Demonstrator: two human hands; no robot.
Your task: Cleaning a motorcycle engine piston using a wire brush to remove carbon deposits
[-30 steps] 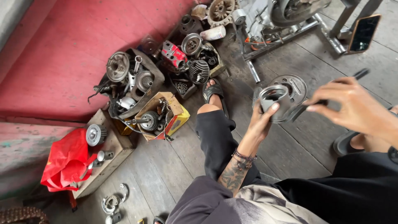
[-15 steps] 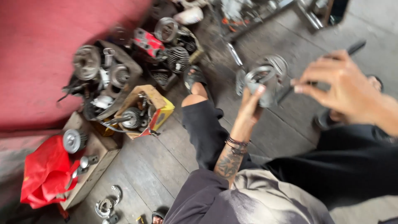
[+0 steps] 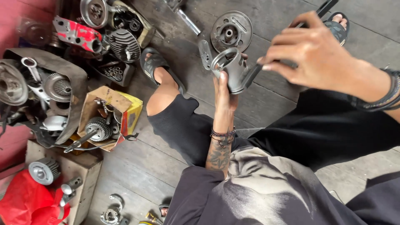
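Observation:
I sit on a wooden floor with my legs out. My left hand (image 3: 225, 93) grips a grey metal engine part (image 3: 231, 66), a short cylinder with a flange, held up in front of me. My right hand (image 3: 313, 56) is closed around a long dark tool (image 3: 252, 75) whose flat end rests against the side of that part. A round metal disc plate (image 3: 231, 31) lies on the floor just beyond the part.
Left of my leg stand an open yellow cardboard box (image 3: 131, 112) with a gear and shaft, a dark tub (image 3: 75, 83) of engine parts, a finned cylinder head (image 3: 124, 45), a red casing (image 3: 77, 35). A red cloth (image 3: 25, 204) and wooden box (image 3: 79, 171) lie lower left.
The view has swung down and closer. My left hand still holds the metal part; my right hand has brought the tool's end against it.

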